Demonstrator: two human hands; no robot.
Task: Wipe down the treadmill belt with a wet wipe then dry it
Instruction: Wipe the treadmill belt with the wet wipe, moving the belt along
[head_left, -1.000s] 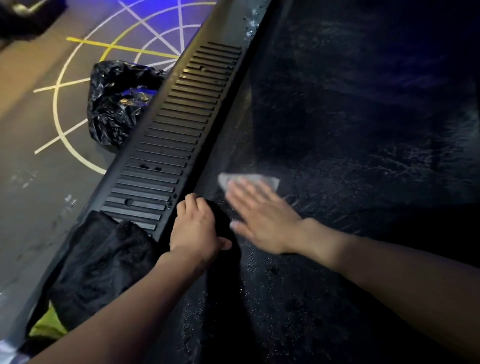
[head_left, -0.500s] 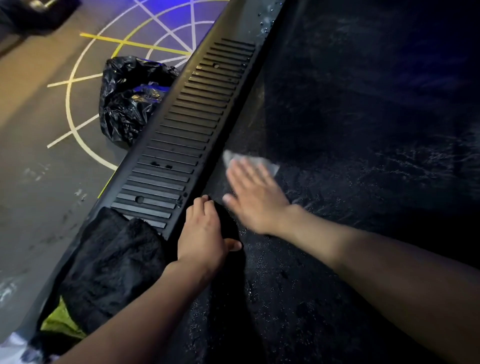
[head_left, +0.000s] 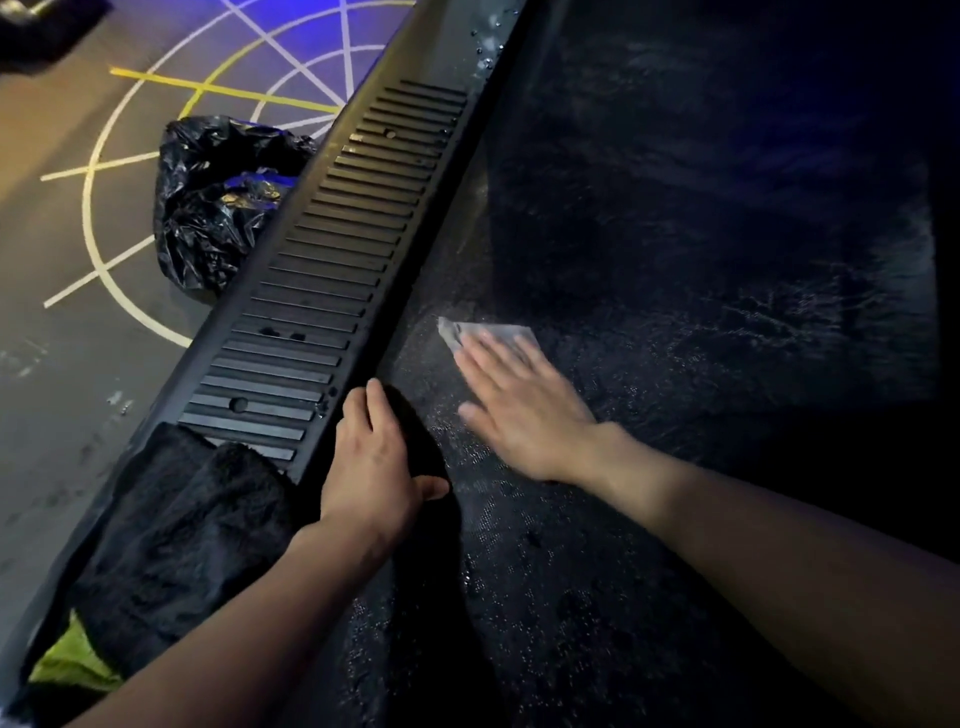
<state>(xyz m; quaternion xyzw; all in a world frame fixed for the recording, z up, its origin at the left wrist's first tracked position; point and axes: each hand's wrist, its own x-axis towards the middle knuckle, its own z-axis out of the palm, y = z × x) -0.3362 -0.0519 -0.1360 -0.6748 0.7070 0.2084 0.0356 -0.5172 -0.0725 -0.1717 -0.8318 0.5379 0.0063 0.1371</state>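
Right hand, flat, pressed white wet wipe to black textured treadmill belt, left edge; belt ran ahead. Left hand relaxed, empty.

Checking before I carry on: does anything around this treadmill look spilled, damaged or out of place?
Nothing damaged. Droplets dot the far end of the side rail, a dark cloth lies heaped over its near end, and a black bag sits on the floor.
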